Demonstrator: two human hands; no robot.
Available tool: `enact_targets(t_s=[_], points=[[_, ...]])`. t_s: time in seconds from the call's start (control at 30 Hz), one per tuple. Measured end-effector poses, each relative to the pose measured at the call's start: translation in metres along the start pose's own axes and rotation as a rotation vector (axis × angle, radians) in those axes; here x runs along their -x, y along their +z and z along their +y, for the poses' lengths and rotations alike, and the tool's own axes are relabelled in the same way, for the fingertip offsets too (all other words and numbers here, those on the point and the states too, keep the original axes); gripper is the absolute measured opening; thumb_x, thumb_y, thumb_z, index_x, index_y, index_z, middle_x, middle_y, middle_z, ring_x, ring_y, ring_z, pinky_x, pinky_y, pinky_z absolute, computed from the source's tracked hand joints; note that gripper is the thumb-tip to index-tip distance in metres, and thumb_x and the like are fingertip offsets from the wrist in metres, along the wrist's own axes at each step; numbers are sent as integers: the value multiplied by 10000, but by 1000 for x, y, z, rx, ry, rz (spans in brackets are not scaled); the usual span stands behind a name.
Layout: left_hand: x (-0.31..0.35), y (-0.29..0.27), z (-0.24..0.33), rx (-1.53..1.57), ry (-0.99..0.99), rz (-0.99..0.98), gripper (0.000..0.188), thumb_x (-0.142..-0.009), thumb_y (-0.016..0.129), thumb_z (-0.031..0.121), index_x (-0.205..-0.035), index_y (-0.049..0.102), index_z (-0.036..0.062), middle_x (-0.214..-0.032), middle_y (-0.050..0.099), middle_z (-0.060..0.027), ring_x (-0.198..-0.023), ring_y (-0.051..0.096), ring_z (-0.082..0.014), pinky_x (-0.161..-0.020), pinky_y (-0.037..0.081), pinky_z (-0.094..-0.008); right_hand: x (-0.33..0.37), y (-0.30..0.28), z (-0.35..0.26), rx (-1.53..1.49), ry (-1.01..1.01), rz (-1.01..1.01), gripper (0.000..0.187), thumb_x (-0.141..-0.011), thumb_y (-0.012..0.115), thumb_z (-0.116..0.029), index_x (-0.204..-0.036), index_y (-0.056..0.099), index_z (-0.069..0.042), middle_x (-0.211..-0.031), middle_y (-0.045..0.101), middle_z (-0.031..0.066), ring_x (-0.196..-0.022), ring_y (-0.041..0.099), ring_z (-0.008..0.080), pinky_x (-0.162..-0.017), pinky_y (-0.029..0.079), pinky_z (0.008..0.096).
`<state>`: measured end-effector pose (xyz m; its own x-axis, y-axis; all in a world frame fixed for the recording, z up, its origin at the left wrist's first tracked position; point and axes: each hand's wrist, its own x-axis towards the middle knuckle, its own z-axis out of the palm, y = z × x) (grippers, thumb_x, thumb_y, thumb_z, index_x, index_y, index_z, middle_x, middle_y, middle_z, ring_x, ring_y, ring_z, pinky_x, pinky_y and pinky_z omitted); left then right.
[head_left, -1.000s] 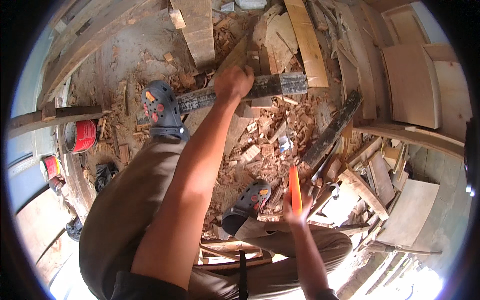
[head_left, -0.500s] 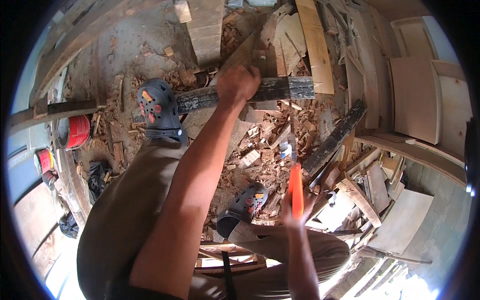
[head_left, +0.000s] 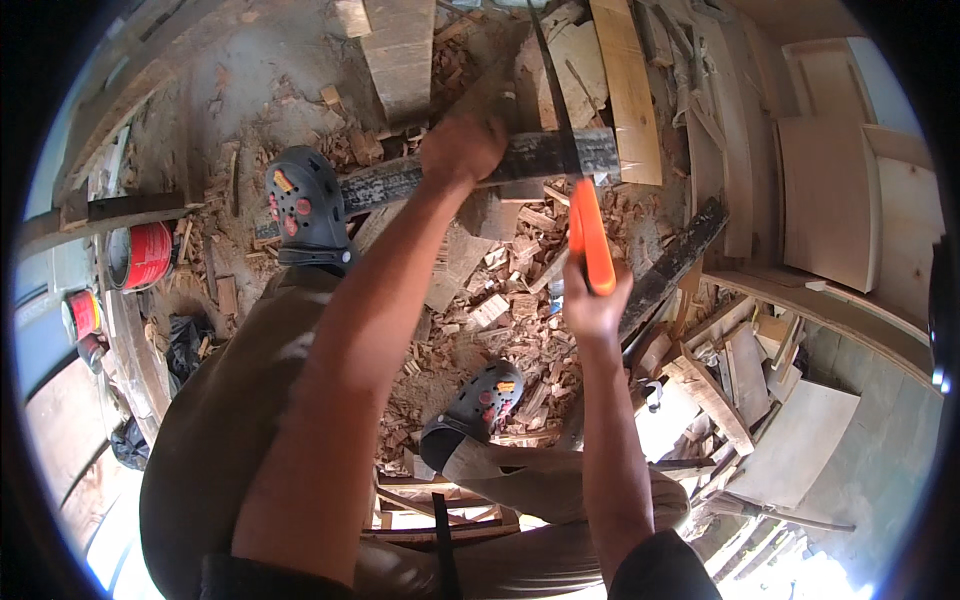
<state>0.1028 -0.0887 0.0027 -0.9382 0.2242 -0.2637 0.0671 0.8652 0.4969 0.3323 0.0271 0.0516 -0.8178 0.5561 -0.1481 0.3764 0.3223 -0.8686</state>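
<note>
My right hand (head_left: 595, 295) is closed round the orange handle of a handsaw (head_left: 592, 240). Its dark blade lies across a weathered black board (head_left: 390, 186) near the board's right end and reaches beyond it to the far side. My left hand (head_left: 462, 148) grips the same board left of the blade, fingers wrapped over its far edge and partly hidden. On the board's left part rests my left foot in a grey clog (head_left: 306, 205). The board's middle lies over other pieces of wood.
Wood chips and offcuts (head_left: 520, 290) litter the floor under the board. A second dark board (head_left: 675, 265) slants at the right, beside piled scrap wood (head_left: 715, 395). Red cans (head_left: 140, 257) stand at the left. My other clog (head_left: 485, 400) is on the chips.
My right hand has pushed the saw away from me, so its handle is now close to the board. My left hand stays on the board, which appears slightly shifted in view.
</note>
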Motion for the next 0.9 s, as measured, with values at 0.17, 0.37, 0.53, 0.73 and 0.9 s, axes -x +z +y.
enact_targets(t_s=[0.17, 0.37, 0.53, 0.73, 0.9], points=[[-6, -11, -11, 20, -67, -8, 591, -952, 355, 446, -950, 729, -11, -967, 695, -265, -942, 684, -412, -879, 535, -485, 106, -46, 18, 456, -265, -136, 85, -824, 565, 2, -905, 583, 21, -834, 576, 117, -706, 579, 167, -567, 445, 316], [1, -7, 1, 9, -75, -78, 550, -959, 354, 451, -1128, 679, 41, -1077, 668, -274, -1034, 637, -456, -940, 486, -523, 23, -15, 4, 35, 119, -85, 216, -770, 518, 54, -941, 649, 40, -730, 685, 83, -455, 537, 134, -438, 414, 291], [-21, -6, -22, 5, -70, 19, 593, -950, 357, 449, -993, 718, -20, -1011, 694, -260, -969, 677, -416, -896, 533, -484, 73, -25, 27, 294, -209, -18, 190, -741, 654, -59, -922, 608, -27, -789, 609, 96, -636, 630, 166, -602, 517, 311], [-13, -12, 1, -4, -58, -7, 559, -942, 373, 421, -996, 722, -13, -992, 700, -248, -959, 681, -412, -888, 535, -498, 9, -17, -15, 106, -3, -65, 104, -732, 606, -12, -822, 659, -11, -675, 634, 102, -549, 630, 258, -494, 481, 361], [-18, -8, -15, -13, -101, 1, 546, -943, 380, 405, -978, 720, -21, -975, 691, -276, -954, 678, -426, -887, 534, -507, 46, -32, 37, 146, -154, -149, 256, -829, 535, 32, -1081, 565, 57, -889, 532, 95, -772, 537, 190, -656, 397, 330]])
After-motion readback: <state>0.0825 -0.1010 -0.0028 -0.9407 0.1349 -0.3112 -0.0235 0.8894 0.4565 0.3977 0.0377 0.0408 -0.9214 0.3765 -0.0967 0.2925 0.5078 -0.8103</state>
